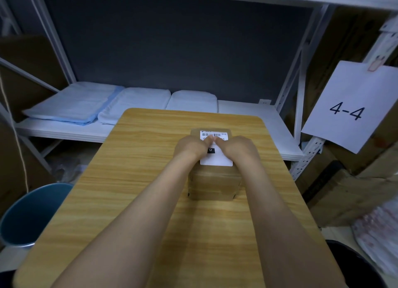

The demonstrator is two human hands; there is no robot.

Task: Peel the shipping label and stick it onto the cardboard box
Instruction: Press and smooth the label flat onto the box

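Note:
A small brown cardboard box stands on the wooden table, right of its middle. A white shipping label with a barcode lies flat on the box's top face. My left hand and my right hand both rest on the label, palms down. Their fingertips meet near the label's far end, just below the barcode. The hands hide the label's middle. Neither hand grips anything.
A white metal shelf behind the table carries folded white and blue cloths. A blue bin stands at the table's left. A paper sign reading 4-4 hangs at right, with cardboard boxes below it.

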